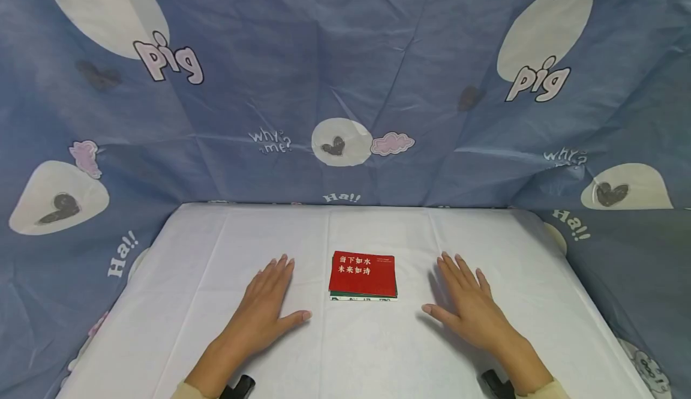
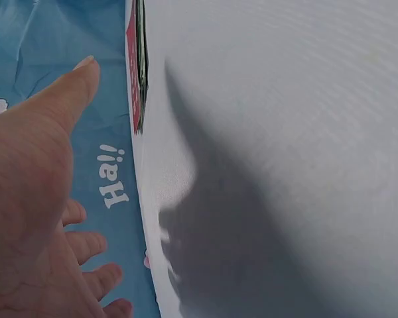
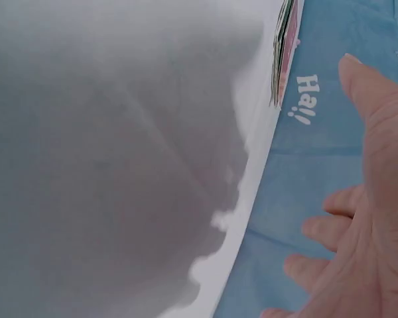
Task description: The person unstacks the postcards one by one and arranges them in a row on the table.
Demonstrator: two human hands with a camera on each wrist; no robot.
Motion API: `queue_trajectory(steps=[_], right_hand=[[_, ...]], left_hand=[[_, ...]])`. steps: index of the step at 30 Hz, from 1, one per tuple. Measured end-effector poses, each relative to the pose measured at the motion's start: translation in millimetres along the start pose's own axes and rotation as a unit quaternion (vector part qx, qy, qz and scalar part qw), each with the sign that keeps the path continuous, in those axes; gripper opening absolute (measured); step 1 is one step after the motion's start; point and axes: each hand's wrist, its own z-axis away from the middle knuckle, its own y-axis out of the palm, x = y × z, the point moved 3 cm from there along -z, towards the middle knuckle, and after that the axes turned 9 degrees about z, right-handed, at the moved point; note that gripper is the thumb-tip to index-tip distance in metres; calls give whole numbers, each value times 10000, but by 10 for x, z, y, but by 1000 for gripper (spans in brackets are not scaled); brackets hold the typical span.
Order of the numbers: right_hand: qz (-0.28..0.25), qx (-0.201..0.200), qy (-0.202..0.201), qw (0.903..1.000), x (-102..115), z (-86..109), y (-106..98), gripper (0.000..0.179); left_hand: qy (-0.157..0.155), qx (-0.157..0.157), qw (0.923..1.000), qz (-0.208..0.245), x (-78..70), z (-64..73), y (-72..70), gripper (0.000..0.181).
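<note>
Cards [image 1: 363, 276], red-topped, lie stacked on the counter [image 1: 259, 231]; left hand [image 1: 263, 306] and right hand [image 1: 475, 310] flank them, fingers spread, holding nothing, seemingly so I see them unobstructed.

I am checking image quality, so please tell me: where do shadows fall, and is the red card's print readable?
Head view: soft shadows beside the left hand and the right hand, the red card legible in its large characters; left wrist view: broad shadow on the white cloth, card steeply angled, print unreadable; right wrist view: shadow over much of the cloth, print unreadable too.
</note>
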Motion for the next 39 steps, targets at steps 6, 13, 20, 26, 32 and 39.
queue_trajectory(steps=[6, 13, 20, 26, 32, 39], right_hand=[[-77, 129, -91, 9998, 15, -72, 19, 103], [-157, 138, -311, 9993, 76, -163, 13, 102], [-36, 212, -414, 9989, 128, -254, 28, 104], [88, 213, -504, 9985, 153, -318, 18, 105], [-39, 228, -624, 9978, 176, -397, 21, 106], [-272, 293, -661, 9970, 219, -477, 104, 109]], left_hand=[[74, 111, 9999, 69, -15, -70, 18, 110], [59, 342, 9994, -33, -71, -173, 51, 111], [145, 295, 9992, -215, -68, -217, 83, 108], [232, 308, 9991, -186, -88, -260, 115, 108], [260, 408, 9987, -137, -129, -327, 176, 108], [159, 655, 9977, -4, -195, -416, 313, 108]])
